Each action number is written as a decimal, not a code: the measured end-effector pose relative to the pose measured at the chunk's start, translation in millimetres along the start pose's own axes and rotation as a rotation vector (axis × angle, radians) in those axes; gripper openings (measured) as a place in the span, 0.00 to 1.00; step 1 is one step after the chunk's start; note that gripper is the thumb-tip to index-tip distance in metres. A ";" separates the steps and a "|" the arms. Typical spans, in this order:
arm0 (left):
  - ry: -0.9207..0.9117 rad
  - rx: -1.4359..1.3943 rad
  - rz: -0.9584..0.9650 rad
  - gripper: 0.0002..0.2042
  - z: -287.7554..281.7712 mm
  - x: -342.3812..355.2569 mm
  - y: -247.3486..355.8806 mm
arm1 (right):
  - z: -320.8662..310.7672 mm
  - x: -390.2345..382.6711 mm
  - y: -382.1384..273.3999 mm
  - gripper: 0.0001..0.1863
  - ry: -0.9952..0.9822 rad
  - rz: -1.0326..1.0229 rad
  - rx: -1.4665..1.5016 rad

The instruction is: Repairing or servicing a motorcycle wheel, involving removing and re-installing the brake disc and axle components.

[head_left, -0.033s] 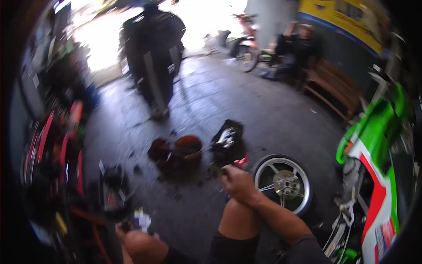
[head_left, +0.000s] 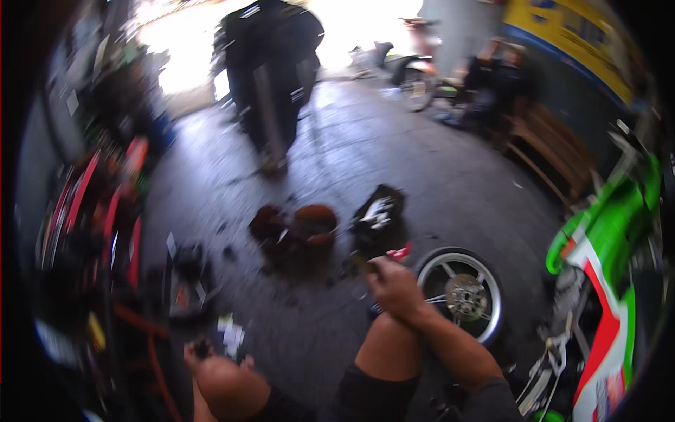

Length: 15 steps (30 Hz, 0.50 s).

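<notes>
The right hand (head_left: 397, 288) is just left of the motorcycle wheel (head_left: 466, 297), with its fingers curled inward and its wrist crossing over the bent right knee. A dull yellow-brown piece (head_left: 361, 262) shows at its fingertips, too blurred to identify, and I cannot tell whether this grip is fastened on it. The left hand (head_left: 193, 357) is well left of the wheel, beside the left knee; its grip is closed around a small dark part (head_left: 203, 347), lumpy and nearly black, whose details are lost in the blur.

The wheel lies flat on the dark floor: silver rim, straight silver spokes, black tyre, and a drilled brake disc of dull brownish metal at the centre.

Just beyond the wheel's left edge is a small red-and-white item (head_left: 399, 252). Farther beyond, to the wheel's upper left, sits a black container (head_left: 380, 213) with whitish, shiny contents, and left of that an orange-brown bowl (head_left: 315, 224). White papers (head_left: 230, 335) lie well left of the wheel, near the left knee. To the wheel's right stands a motorcycle (head_left: 603, 232) with green, white and red bodywork.
</notes>
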<state>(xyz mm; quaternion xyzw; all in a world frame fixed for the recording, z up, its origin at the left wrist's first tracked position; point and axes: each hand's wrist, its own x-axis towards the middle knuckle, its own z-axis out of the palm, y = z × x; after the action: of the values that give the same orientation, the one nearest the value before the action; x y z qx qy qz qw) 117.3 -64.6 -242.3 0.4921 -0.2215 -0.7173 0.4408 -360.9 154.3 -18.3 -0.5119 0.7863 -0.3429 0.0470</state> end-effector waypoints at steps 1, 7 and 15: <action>0.007 -0.058 -0.015 0.14 -21.3 -4.2 -7.9 | 0.2 3.4 -1.2 0.13 -0.065 0.037 0.021; 0.203 0.121 -0.024 0.07 -48.1 -41.3 -40.7 | 28.0 54.8 -29.3 0.12 -0.403 0.044 0.058; 0.210 0.956 -0.215 0.14 -42.8 -52.5 -42.5 | 217.2 145.6 -60.5 0.18 -0.918 -0.079 0.042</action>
<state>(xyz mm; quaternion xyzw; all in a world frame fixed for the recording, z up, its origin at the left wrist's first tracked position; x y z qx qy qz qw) 144.9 6.8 -265.3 0.7285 -0.4279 -0.5236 0.1094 -290.5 -88.8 -107.6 -0.6392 0.6567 -0.0981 0.3879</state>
